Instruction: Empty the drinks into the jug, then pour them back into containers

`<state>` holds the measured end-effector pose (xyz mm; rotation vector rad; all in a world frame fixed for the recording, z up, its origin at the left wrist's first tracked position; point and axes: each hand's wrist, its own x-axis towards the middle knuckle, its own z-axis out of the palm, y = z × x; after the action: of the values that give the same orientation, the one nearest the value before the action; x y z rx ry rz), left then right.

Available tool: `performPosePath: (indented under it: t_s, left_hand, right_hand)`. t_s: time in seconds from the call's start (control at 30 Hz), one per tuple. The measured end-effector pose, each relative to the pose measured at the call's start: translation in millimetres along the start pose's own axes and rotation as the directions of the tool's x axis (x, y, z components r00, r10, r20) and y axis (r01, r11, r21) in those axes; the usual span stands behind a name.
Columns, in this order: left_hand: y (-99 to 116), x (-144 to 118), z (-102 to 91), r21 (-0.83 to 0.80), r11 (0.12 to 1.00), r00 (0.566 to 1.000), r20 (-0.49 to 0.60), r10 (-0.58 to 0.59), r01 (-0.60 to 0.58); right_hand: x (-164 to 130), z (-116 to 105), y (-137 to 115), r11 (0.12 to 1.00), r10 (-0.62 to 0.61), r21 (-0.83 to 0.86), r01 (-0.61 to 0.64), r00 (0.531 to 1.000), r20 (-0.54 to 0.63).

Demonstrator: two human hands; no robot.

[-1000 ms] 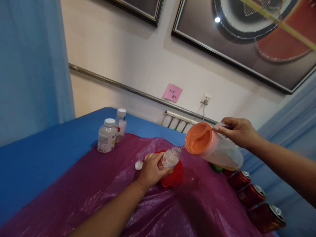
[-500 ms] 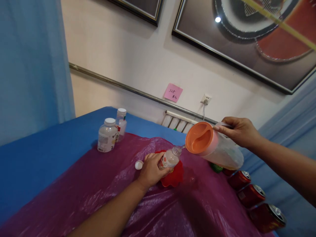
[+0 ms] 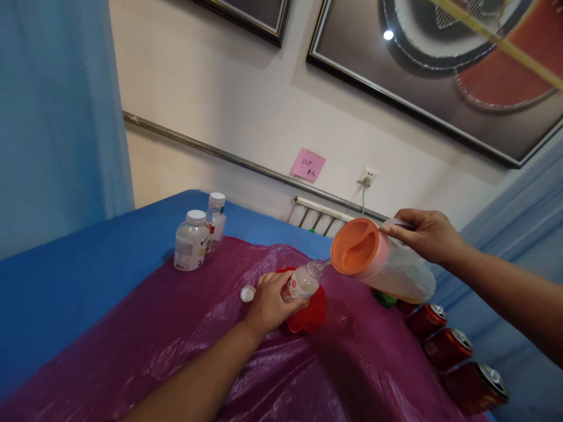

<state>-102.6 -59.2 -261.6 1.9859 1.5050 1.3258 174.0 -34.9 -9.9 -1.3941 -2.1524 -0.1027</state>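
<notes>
Item, pouring: our left hand (image 3: 269, 303) gripped the small clear plastic bottle (image 3: 302, 282) over the red dish (image 3: 313, 313), our right hand (image 3: 426, 234) clasping the orange-lidded jug (image 3: 382, 265) at three o'clock; we judged a thin, steady stream best.

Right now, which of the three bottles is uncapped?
The small bottle gripped by the left hand over the red dish. The two bottles at the far left have white caps on.

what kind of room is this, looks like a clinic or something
Hard to say for sure. It is an indoor room, perhaps a ward or clinic bay: pale blue curtains hang at both sides, a metal rail runs along the wall, and the blue table carries a magenta plastic sheet.
</notes>
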Motion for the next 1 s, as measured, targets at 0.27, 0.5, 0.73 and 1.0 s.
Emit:
performPosePath:
  t_s: [0.27,0.5,0.73,1.0]
  left_hand:
    - [2.1,0.3,-2.1,0.008,1.000,1.000,0.021,-0.002,0.002]
    - [3.2,0.1,-2.4,0.007,1.000,1.000,0.017,-0.002,0.002]
    - [2.9,0.3,-2.0,0.018,1.000,0.999,0.040,-0.012,0.011]
    - [1.7,-0.6,-0.4,0.018,1.000,0.999,0.032,-0.008,0.007]
  right_hand:
    - [-0.6,-0.1,-2.9,1.000,0.011,0.029,-0.012,1.000,0.013]
    - [-0.5,0.2,-2.3,1.000,0.004,0.003,-0.004,1.000,0.013]
    - [-0.4,0.7,0.9,1.000,-0.011,0.005,0.011,1.000,0.000]
    - [0.0,0.4,3.2,1.000,0.015,0.008,-0.015,1.000,0.019]
